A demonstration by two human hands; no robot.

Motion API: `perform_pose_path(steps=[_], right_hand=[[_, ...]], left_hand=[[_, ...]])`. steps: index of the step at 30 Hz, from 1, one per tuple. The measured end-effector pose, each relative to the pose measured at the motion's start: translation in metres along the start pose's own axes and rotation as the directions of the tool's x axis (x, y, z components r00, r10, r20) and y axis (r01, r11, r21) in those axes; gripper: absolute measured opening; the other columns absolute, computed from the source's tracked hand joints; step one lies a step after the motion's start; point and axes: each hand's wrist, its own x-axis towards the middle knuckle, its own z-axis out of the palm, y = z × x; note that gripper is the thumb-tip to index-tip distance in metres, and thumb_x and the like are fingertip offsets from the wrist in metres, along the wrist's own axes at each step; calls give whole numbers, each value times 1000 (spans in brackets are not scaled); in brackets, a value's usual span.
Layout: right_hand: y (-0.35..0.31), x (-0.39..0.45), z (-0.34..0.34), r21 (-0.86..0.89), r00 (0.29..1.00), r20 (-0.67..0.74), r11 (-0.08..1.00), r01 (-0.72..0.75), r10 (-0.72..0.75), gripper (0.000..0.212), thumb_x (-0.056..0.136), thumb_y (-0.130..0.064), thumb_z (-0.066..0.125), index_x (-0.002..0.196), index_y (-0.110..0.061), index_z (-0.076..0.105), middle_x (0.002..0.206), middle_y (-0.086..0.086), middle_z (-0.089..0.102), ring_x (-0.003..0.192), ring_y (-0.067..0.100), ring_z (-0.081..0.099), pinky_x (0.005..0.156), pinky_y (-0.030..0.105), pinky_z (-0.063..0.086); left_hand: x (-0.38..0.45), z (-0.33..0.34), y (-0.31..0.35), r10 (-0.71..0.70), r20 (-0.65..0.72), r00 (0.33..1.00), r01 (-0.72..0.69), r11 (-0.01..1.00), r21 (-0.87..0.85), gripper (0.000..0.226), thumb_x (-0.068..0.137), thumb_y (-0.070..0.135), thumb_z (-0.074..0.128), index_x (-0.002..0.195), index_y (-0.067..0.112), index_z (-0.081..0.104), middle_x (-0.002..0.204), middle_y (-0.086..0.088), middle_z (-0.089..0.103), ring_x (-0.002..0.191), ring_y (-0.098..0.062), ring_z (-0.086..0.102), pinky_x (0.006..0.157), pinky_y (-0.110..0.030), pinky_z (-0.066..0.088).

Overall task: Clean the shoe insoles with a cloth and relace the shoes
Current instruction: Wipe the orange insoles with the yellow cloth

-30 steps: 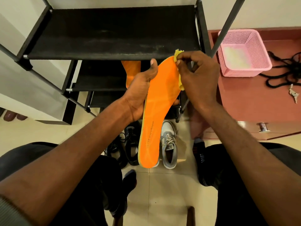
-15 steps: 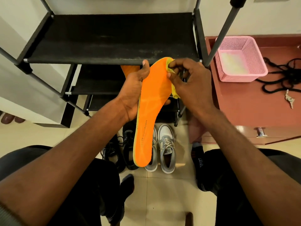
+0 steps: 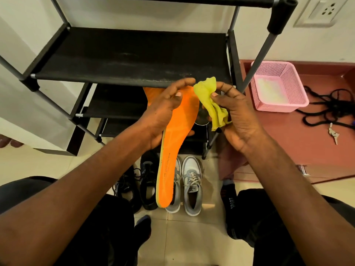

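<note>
My left hand (image 3: 163, 110) grips an orange insole (image 3: 176, 143) near its toe end, heel hanging down toward the floor. Just to the right, my right hand (image 3: 238, 116) pinches a crumpled yellow-green cloth (image 3: 211, 100), which is off the insole and beside its tip. A second orange insole (image 3: 151, 93) peeks out on the rack behind my left hand. Below on the tiled floor stand a grey-and-white pair of laced sneakers (image 3: 192, 185) and a black pair of shoes (image 3: 142, 183). Black laces (image 3: 330, 110) lie tangled on the red-brown cabinet.
A black shoe rack (image 3: 134, 60) with several shelves stands straight ahead. A pink plastic basket (image 3: 278, 87) sits on the red-brown low cabinet (image 3: 288, 146) at right, with a key (image 3: 334, 133) near the laces. My knees and socked feet frame the shoes.
My right hand has lifted the cloth off the insole's tip and pulled it to the right. The insole has tilted and sits lower in the view as the camera tipped up.
</note>
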Motion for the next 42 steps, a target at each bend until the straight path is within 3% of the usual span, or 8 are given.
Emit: perform_pose_path(steps=[5, 10, 17, 22, 31, 36, 39, 42], right_hand=[[5, -6, 7, 34, 1000, -18, 999, 15, -14, 32, 96, -20, 71, 124, -7, 69, 123, 16, 73, 104, 27, 73, 74, 32, 62], [8, -7, 10, -55, 997, -14, 996, 73, -74, 26, 92, -6, 72, 118, -7, 71, 109, 9, 79, 105, 25, 75, 85, 34, 62], [12, 0, 4, -141, 981, -183, 989, 39, -64, 14, 100, -16, 66, 110, -13, 76, 95, 4, 78, 81, 17, 72, 61, 28, 58], [13, -6, 8, -190, 999, -18, 981, 33, -37, 37, 87, -36, 77, 117, -14, 74, 113, 5, 78, 110, 22, 74, 96, 43, 59], [10, -4, 5, -212, 947, -276, 971, 110, -167, 10, 93, -16, 76, 103, -14, 77, 94, 4, 80, 87, 19, 77, 75, 37, 64], [10, -7, 3, -735, 740, -87, 545, 405, -667, 17, 92, -20, 77, 108, -15, 78, 100, -2, 72, 89, 9, 68, 77, 22, 54], [22, -9, 8, -852, 750, 169, 287, 437, -640, 19, 94, -22, 76, 112, -14, 78, 100, -1, 68, 86, 10, 63, 75, 28, 54], [29, -7, 6, -870, 764, 235, 221, 441, -601, 22, 95, -19, 74, 116, -14, 78, 101, 2, 68, 88, 17, 64, 74, 42, 57]], left_hand=[[-1, 4, -4, -46, -6, 999, 47, 996, 71, 43, 99, 54, 59, 129, 22, 62, 132, -10, 67, 115, -38, 69, 81, -61, 61], [1, 2, -3, 0, -54, 999, 6, 994, 107, 35, 99, 34, 67, 124, 10, 60, 128, -13, 67, 112, -38, 69, 79, -62, 61], [0, -3, 4, -15, -59, 998, 23, 989, 147, 29, 103, 34, 61, 126, 17, 59, 126, -8, 69, 111, -37, 70, 79, -59, 62], [0, -1, 4, -19, -30, 999, 24, 978, 208, 30, 103, 35, 61, 126, 15, 59, 123, -8, 71, 109, -36, 70, 79, -60, 62], [-3, -5, 9, -84, 37, 996, 81, 994, 79, 32, 103, 34, 61, 135, 30, 57, 142, -10, 54, 114, -43, 68, 86, -65, 58], [-5, -6, 15, -157, 72, 985, 166, 976, -140, 38, 107, 30, 50, 145, 29, 48, 128, -16, 70, 109, -45, 71, 93, -69, 53], [-6, -4, 15, -187, 71, 980, 195, 971, -139, 34, 108, 36, 48, 137, 21, 58, 116, -17, 76, 103, -38, 74, 88, -63, 57], [-7, -5, 17, -211, 65, 975, 218, 964, -151, 43, 107, 40, 48, 141, 15, 56, 122, -21, 72, 107, -40, 73, 90, -62, 58]])
